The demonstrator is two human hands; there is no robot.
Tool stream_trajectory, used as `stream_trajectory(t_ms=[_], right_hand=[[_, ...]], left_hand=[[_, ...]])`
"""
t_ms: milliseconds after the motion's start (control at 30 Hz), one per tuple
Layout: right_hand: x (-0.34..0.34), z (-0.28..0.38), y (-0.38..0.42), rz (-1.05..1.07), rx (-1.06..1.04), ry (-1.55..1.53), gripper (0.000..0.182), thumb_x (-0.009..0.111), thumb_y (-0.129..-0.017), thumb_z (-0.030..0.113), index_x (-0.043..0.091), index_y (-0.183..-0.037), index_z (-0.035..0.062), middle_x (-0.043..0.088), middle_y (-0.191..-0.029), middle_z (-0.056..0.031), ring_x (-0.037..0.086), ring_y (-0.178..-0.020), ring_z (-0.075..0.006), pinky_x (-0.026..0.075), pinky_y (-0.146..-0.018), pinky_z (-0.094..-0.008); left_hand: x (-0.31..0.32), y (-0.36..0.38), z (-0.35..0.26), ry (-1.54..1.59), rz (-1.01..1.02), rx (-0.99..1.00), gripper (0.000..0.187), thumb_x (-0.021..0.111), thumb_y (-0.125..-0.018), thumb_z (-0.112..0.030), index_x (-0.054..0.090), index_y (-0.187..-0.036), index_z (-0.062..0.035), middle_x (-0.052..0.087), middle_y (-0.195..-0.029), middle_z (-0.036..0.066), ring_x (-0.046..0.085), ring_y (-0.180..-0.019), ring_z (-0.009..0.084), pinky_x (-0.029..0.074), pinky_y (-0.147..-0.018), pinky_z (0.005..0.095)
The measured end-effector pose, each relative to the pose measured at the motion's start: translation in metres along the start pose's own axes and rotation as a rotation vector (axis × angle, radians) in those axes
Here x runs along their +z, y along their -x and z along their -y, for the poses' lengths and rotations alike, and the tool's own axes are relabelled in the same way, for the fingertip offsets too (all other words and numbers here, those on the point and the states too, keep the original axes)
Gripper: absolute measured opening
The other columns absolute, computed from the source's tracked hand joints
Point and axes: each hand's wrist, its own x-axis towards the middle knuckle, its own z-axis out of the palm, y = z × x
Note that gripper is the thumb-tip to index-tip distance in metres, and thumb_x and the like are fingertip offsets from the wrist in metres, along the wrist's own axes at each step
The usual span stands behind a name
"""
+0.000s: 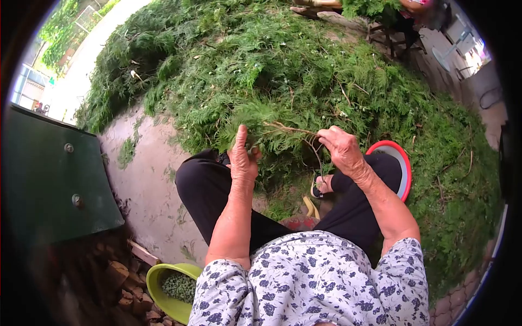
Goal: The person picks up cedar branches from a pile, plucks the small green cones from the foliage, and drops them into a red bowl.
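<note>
My right hand (341, 148) pinches the bare woody end of a cut evergreen branch (293, 129) between thumb and fingertips. Thin brown twigs hang below that grip, and the branch stretches left toward my other hand. Its leafy end is blurred and blends with the greenery behind. My left hand (243, 157) is raised beside that end, thumb pointing up and apart from the bent fingers. Just beyond both hands lies a big heap of feathery green branches (304, 70).
A lime-green bowl (155, 282) with small green berries (178, 287) stands at lower left. By my right knee is a red-rimmed basin (409, 168). A dark green panel (49, 174) stands left; firewood (122, 282) lies below it. Another person's hand (416, 4) shows at the top right.
</note>
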Motion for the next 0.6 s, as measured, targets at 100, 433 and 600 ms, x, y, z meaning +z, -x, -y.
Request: stream_trajectory(t_ms=[100,433,600], right_hand=[[-0.011,-0.008,-0.007,0.112,-0.027,0.049,0.009,0.056,-0.080,0.009,0.058,-0.087,0.0040,0.059,-0.075,-0.0145,0.058,-0.071,-0.0328,0.046,-0.059,-0.0379],[0.051,-0.015,-0.036,1.164,0.052,0.454,0.017,0.054,-0.065,0.015,0.065,-0.073,0.0048,0.064,-0.081,-0.0154,0.062,-0.076,-0.0311,0.051,-0.067,-0.0395],[0.022,0.043,-0.206,-0.077,0.047,-0.574,0.033,0.059,-0.083,0.025,0.056,-0.106,0.0009,0.064,-0.091,-0.0124,0.061,-0.083,-0.0194,0.052,-0.069,-0.0295]], left_hand=[[-0.020,-0.011,-0.014,0.188,-0.162,0.064,0.027,0.059,-0.085,-0.033,0.054,-0.094,-0.0081,0.046,-0.067,-0.002,0.040,-0.050,0.0100,0.031,-0.043,0.0230],[-0.042,-0.013,-0.023,0.441,-0.203,0.106,0.032,0.051,-0.088,-0.038,0.054,-0.099,-0.0083,0.053,-0.076,0.002,0.049,-0.058,0.0130,0.041,-0.047,0.0247],[-0.043,-0.010,-0.030,0.533,-0.119,0.185,0.040,0.046,-0.088,-0.044,0.052,-0.100,-0.0055,0.057,-0.086,0.007,0.056,-0.071,0.0186,0.051,-0.060,0.0306]])
